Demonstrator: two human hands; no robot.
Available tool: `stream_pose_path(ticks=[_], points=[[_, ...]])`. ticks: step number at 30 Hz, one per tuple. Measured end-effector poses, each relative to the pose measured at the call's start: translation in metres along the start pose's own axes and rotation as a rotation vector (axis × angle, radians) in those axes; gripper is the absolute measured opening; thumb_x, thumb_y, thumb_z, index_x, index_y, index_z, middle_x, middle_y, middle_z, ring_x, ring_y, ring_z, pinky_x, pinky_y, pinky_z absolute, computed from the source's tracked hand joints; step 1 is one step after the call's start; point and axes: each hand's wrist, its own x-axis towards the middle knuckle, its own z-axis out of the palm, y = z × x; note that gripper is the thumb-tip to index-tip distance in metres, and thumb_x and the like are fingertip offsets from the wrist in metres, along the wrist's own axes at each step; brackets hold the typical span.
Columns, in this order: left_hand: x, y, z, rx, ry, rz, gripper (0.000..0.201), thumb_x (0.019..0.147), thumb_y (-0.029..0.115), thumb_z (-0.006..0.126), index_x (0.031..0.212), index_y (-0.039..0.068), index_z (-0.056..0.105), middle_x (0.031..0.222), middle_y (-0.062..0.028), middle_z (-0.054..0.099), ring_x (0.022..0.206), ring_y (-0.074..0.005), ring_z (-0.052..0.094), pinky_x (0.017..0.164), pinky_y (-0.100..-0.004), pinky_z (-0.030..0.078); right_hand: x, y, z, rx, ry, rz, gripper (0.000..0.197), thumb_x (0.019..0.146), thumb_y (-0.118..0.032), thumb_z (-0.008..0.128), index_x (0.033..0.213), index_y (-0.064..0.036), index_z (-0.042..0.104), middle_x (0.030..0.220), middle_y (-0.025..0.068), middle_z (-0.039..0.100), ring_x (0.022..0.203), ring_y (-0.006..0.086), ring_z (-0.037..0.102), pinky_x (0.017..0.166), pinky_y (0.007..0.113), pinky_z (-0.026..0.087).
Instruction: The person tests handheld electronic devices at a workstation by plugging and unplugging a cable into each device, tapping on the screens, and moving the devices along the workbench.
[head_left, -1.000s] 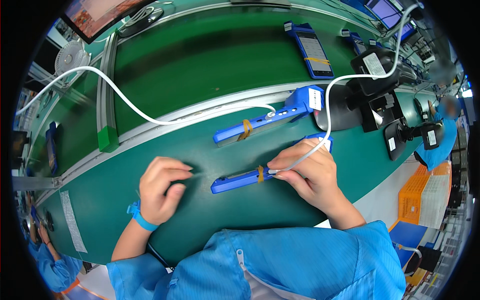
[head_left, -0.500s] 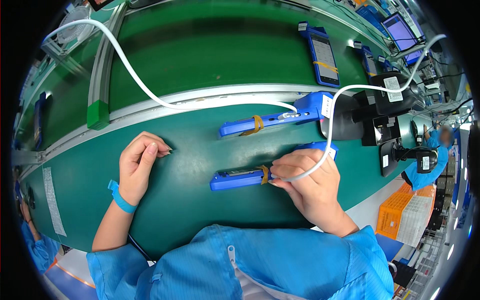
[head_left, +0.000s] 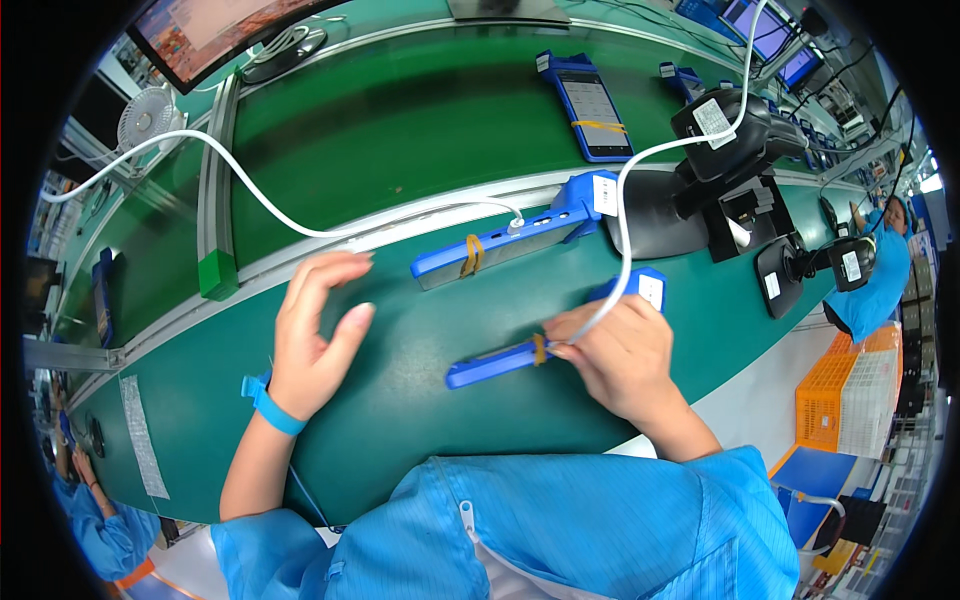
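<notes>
My right hand [head_left: 625,355] pinches the end of a white cable [head_left: 627,230] against the side of the nearer blue handheld terminal [head_left: 490,368]. This terminal stands on its long edge, a yellow rubber band around it; my fingers cover much of its middle, so I cannot see whether the plug is in. Beyond it, a second blue handheld terminal [head_left: 500,252] also rests on its edge, with a white cable plug [head_left: 516,226] in its upper side. My left hand [head_left: 318,335], wearing a blue wrist strap [head_left: 272,405], hovers empty left of both terminals, thumb and fingers apart.
Behind a metal rail, a green conveyor belt [head_left: 400,130] carries another blue terminal [head_left: 595,110]. At the right stand black scanners on stands [head_left: 725,150]. A monitor [head_left: 220,30] and small fan [head_left: 150,118] are far left. Co-workers in blue sit at both sides.
My left hand has opened from a loose curl and moved rightward. The nearer terminal has turned slightly, its left end lower, while my right hand stays at it. The whole view has shifted.
</notes>
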Motion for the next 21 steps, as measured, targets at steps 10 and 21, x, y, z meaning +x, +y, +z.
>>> stream_pose_path(ticks=[10,21], points=[[0.061,0.04,0.046,0.432,-0.201,0.16,0.055,0.08,0.006,0.073,0.133,0.007,0.058,0.11,-0.0129,0.069,0.106,-0.0324,0.064,0.101,-0.0444,0.046,-0.044,0.018,-0.043,-0.114,0.071,0.278,0.01,0.08,-0.012,0.076,0.086,-0.0075,0.07,0.084,0.0042,0.073,0.074,0.022,0.068,0.067,0.034,0.048],[0.056,0.04,0.056,0.487,-0.123,0.2,0.054,0.079,0.005,0.074,0.131,0.003,0.06,0.107,-0.0136,0.071,0.098,-0.0321,0.067,0.108,-0.0485,0.043,-0.061,0.017,-0.037,0.131,0.174,0.28,0.037,0.088,-0.032,0.074,0.118,-0.0107,0.067,0.106,0.0044,0.073,0.09,0.0243,0.069,0.078,0.037,0.05]])
